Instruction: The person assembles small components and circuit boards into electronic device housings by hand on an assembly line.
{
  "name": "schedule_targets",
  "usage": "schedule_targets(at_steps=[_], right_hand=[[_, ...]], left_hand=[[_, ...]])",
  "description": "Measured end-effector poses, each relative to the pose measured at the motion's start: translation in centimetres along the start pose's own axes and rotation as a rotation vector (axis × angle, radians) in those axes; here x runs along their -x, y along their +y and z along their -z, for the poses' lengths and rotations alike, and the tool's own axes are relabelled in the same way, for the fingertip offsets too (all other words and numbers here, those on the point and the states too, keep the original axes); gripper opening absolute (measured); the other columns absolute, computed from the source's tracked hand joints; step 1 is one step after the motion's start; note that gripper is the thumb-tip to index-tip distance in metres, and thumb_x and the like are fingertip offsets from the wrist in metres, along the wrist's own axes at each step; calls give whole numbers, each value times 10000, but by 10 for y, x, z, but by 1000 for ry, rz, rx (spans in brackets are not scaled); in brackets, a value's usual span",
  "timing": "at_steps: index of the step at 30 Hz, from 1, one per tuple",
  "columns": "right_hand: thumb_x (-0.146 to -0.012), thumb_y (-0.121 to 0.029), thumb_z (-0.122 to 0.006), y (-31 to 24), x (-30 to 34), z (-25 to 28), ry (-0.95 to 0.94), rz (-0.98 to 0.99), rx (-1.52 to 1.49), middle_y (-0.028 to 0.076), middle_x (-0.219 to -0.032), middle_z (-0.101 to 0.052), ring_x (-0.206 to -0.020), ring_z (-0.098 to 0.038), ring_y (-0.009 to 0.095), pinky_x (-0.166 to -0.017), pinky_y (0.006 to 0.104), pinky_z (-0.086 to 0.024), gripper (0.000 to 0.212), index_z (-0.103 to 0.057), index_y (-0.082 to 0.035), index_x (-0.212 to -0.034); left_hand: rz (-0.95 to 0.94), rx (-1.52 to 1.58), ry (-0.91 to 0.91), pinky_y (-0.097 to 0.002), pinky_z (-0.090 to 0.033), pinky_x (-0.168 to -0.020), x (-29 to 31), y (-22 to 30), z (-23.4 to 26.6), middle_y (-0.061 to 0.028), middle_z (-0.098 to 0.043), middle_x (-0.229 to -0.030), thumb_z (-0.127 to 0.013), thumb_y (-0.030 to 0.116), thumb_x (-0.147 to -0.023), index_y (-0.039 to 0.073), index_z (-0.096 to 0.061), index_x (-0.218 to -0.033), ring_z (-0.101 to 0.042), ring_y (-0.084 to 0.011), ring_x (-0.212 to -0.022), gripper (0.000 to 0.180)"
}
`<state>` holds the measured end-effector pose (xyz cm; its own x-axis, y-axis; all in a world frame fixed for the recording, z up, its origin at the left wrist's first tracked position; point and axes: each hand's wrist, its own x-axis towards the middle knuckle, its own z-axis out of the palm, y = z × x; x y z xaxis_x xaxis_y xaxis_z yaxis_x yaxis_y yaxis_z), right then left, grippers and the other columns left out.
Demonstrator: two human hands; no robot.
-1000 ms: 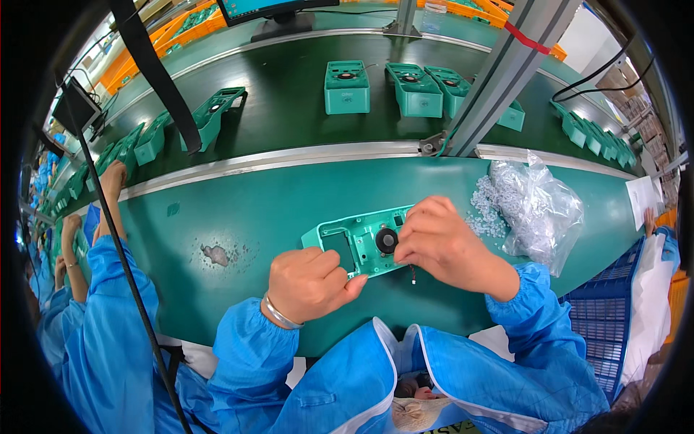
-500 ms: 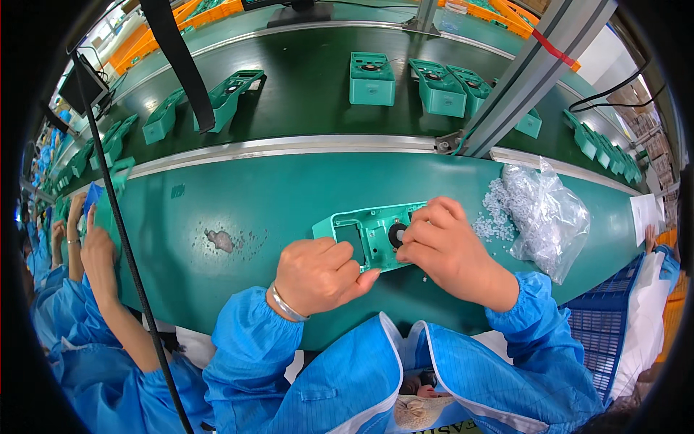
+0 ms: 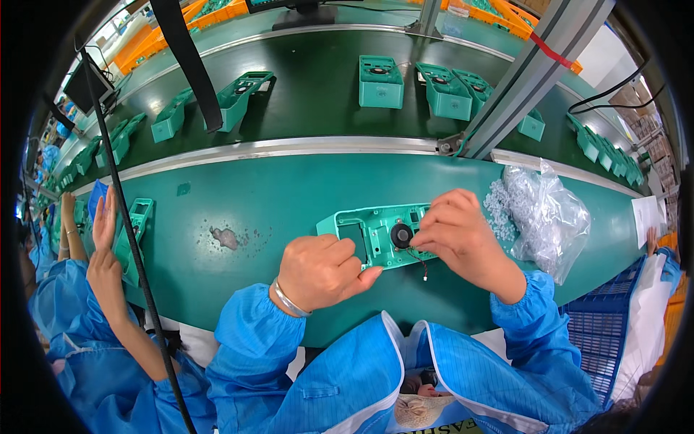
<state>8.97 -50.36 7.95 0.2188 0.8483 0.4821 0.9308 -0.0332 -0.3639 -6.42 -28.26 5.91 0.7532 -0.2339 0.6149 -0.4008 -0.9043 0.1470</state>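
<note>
A green plastic housing (image 3: 377, 242) lies open side up on the bench in front of me. My left hand (image 3: 318, 271) is closed on its near left corner, thumb along the near edge. Inside the housing sits a round black speaker (image 3: 401, 235). Thin red and dark wires with a small white plug (image 3: 425, 277) hang over the near wall. My right hand (image 3: 466, 239) is over the housing's right end, thumb and fingers pinched at the speaker's right edge by the wires. What the pinch holds is hidden by the fingertips.
Right of the housing, a clear plastic bag (image 3: 549, 224) spills small pale pieces (image 3: 499, 206). More green housings (image 3: 381, 83) stand on the dark conveyor (image 3: 311, 94) beyond a metal rail. At left, a co-worker's hands (image 3: 107, 253) are beside another housing (image 3: 137, 231). A metal post (image 3: 542, 72) rises back right.
My right hand has shifted slightly right and away from the speaker's middle, uncovering the speaker and its wires. My left hand keeps its grip. The co-worker's housing now lies on the bench.
</note>
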Motion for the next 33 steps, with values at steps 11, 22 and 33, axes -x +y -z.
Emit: schedule_targets(at_steps=[11,22,33], right_hand=[[-728,-41,-818,19,25,1,113,-87,-34,25,-877,-635,-906,-606,256,-901,426,-439,184,-725,-99,-876],[-756,-65,-791,19,32,-20,73,11,-100,23,-854,-618,-880,-602,245,-886,397,-454,126,-721,-107,-852],[-783,-83,-768,27,36,-25,30,-3,-97,34,-838,-607,-867,-581,250,-857,397,-452,79,-724,-100,-846]], left_hand=[[126,-173,80,-400,-394,-444,4,-21,8,-52,-503,-617,-893,277,-673,106,-526,-577,-535,-258,-517,416],[418,-645,253,-449,-460,-504,-55,-134,-30,-69,-585,-687,-756,373,-904,110,-609,-656,-616,-330,-599,390],[701,-371,148,-469,-575,-745,-106,-152,-82,-49,-638,-1266,-672,376,-961,169,-697,-1221,-713,-349,-887,333]])
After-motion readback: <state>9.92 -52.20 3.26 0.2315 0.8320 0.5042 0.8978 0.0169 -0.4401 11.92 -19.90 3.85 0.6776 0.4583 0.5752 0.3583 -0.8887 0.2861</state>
